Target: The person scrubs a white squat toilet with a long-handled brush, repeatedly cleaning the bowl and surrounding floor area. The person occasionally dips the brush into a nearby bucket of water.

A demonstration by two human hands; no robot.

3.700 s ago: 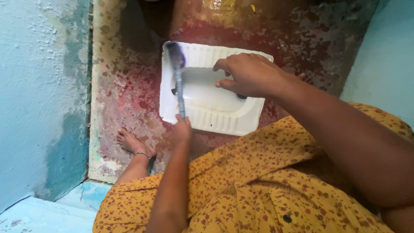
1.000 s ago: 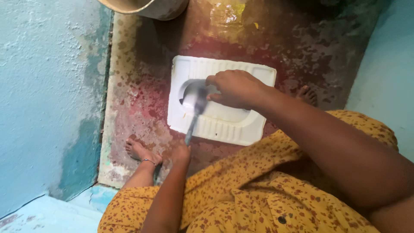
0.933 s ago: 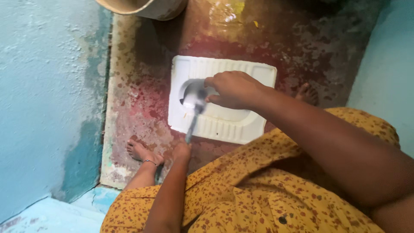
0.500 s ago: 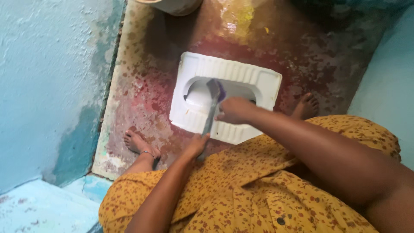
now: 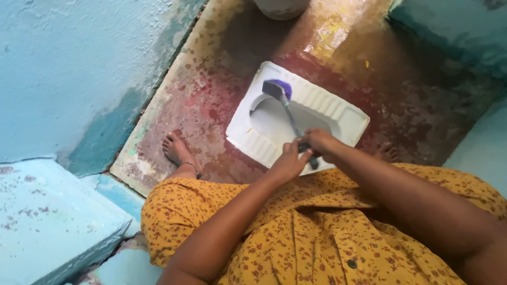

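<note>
While both hands closed on one brush handle (image 5: 296,128), the left hand (image 5: 289,162) wrapped it from below and the right hand (image 5: 317,142) pinched it just above, each grip pressed tight around the thin grey shaft. One purple bristle head (image 5: 278,88) rested on the ribbed far footrest of the single white ceramic squat toilet (image 5: 348,120), a rounded rectangle with a smooth bowl. Around it lay a wet, mottled red floor (image 5: 195,105). Two bare feet flanked the pan, the left foot (image 5: 177,150) wearing an anklet. Rough, peeling blue walls (image 5: 79,68) closed in.
</note>
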